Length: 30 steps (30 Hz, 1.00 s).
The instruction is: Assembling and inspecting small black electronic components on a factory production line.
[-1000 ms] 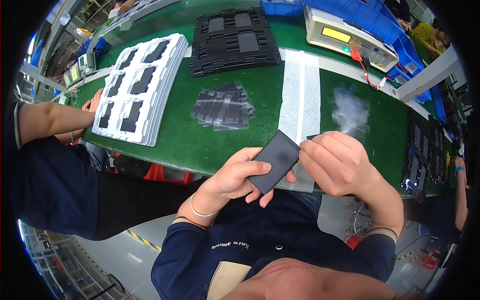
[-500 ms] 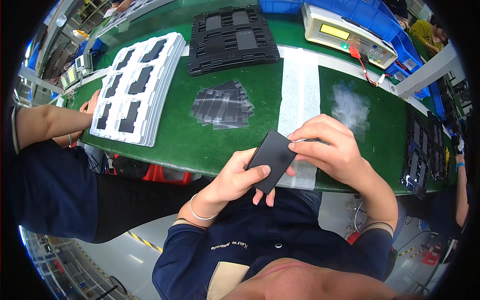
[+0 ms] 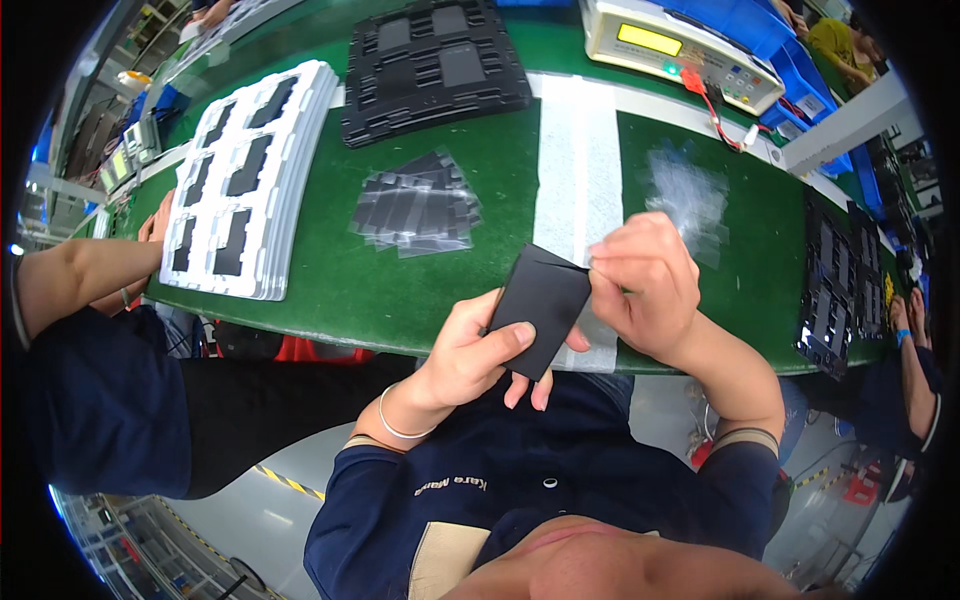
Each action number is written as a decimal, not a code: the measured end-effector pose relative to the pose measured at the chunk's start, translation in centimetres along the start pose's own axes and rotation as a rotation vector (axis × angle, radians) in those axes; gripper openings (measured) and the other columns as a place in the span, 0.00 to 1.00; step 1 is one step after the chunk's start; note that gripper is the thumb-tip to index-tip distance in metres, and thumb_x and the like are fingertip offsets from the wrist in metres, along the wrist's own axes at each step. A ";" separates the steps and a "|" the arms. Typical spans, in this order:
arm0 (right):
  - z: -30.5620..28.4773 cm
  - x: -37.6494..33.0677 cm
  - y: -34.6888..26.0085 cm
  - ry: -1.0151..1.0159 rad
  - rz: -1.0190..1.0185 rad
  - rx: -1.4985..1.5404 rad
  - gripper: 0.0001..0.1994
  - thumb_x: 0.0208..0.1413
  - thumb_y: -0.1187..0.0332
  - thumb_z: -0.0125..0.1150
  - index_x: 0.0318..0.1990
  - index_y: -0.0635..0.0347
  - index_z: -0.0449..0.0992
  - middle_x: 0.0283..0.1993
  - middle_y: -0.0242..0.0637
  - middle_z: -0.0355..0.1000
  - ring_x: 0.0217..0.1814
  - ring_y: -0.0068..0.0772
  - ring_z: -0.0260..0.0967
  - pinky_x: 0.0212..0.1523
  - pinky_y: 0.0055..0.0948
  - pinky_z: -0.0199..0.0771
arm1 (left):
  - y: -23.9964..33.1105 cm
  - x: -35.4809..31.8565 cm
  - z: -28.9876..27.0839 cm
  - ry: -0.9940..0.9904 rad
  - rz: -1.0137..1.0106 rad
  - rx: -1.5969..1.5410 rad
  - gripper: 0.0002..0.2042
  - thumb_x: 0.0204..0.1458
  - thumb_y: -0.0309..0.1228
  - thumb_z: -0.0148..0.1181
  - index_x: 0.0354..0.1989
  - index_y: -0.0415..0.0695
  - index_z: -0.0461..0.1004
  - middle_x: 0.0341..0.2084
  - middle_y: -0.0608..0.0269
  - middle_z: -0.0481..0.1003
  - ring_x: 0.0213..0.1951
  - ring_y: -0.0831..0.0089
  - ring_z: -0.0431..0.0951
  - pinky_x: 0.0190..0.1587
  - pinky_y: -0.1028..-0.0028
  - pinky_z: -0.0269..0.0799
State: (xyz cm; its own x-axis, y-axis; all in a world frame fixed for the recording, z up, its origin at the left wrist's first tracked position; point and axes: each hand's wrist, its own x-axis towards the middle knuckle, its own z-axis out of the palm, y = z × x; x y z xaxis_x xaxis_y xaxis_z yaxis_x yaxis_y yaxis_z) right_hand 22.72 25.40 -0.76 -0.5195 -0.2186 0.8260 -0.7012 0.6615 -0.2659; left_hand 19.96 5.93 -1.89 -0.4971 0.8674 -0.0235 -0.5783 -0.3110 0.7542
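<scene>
My left hand (image 3: 462,350) is closed around a flat black rectangular pack (image 3: 543,315), thumb on its face and fingers beneath. The pack is tilted above the table's near edge. At its upper right corner, my right hand (image 3: 645,285) pinches a thin black flap (image 3: 562,260) running along the top edge; a narrow gap shows under it. Whether the flap is film or tape I cannot tell. Beyond my hands, a fanned pile of dark sheets with clear borders (image 3: 420,205) lies on the green table (image 3: 500,190). Clear film pieces (image 3: 688,205) lie to the right.
A stacked white tray (image 3: 292,190) with black parts stands left, beside another person's arm (image 3: 90,268). Farther back are a black tray (image 3: 440,118) and a bench meter (image 3: 680,55) with red leads. A white strip (image 3: 580,150) crosses the table. Black trays (image 3: 828,290) lie at the right edge.
My right hand has risen slightly at the pack's corner, and the black flap now stands off the top edge. The left hand keeps its hold. The view has shifted a little to the right.
</scene>
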 end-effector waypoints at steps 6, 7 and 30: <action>-2.3 1.2 2.0 -0.040 0.162 0.270 0.22 0.36 0.58 0.68 0.36 0.64 0.72 0.38 0.39 0.69 0.35 0.37 0.67 0.33 0.30 0.68 | -0.6 0.4 -0.3 0.123 0.082 0.244 0.13 0.55 0.26 0.39 0.45 0.29 0.62 0.37 0.48 0.72 0.18 0.75 0.73 0.17 0.83 0.65; -1.9 1.1 1.8 -0.037 0.171 0.265 0.22 0.36 0.58 0.68 0.36 0.64 0.72 0.38 0.39 0.69 0.35 0.37 0.67 0.33 0.30 0.68 | -0.7 0.3 -0.3 0.121 0.102 0.335 0.13 0.55 0.26 0.39 0.44 0.30 0.63 0.36 0.50 0.73 0.18 0.77 0.72 0.18 0.84 0.65; -0.6 -0.3 0.7 -0.152 0.316 0.386 0.12 0.40 0.68 0.65 0.31 0.63 0.73 0.32 0.38 0.71 0.29 0.36 0.68 0.30 0.30 0.66 | -1.8 0.7 1.1 0.111 0.062 0.313 0.12 0.55 0.25 0.39 0.43 0.31 0.66 0.30 0.56 0.73 0.18 0.81 0.69 0.19 0.84 0.63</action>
State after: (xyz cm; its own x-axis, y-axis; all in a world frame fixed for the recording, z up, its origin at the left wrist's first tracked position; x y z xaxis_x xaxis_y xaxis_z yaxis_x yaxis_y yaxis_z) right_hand 22.62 26.33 -0.90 -0.7796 -0.1716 0.6023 -0.6130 0.4059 -0.6779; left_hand 21.34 7.47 -2.56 -0.6029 0.7973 -0.0295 -0.3264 -0.2127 0.9210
